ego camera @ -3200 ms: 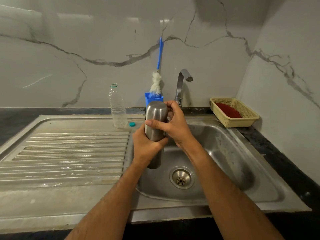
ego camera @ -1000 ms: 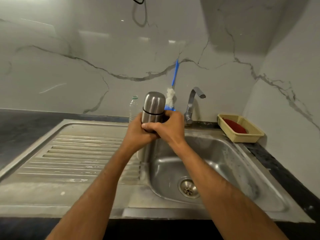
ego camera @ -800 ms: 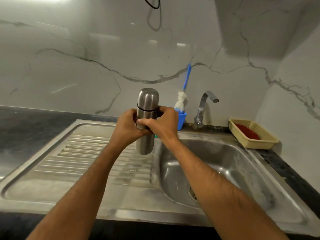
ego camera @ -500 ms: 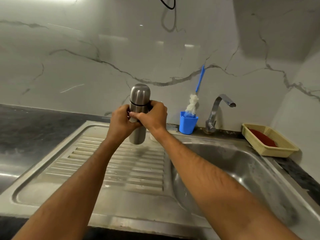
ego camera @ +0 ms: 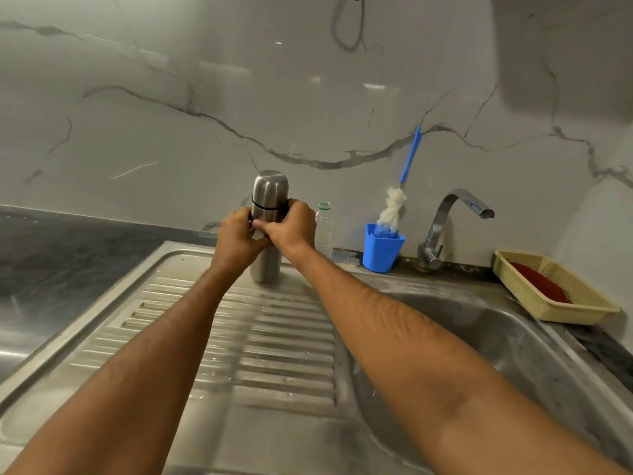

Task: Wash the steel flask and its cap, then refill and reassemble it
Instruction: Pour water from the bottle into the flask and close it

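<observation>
Over drainboard; left hand and right hand both grip upright capped flask

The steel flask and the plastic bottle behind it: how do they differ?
The steel flask is opaque brushed metal; the plastic bottle is clear. The flask wears a domed steel cap; the bottle shows only a green ring at its neck, with no cap on. Both hands, left hand and right hand, grip the flask, while the bottle stands untouched, partly hidden behind the right hand. Both are upright at the back of the draining board.
</observation>
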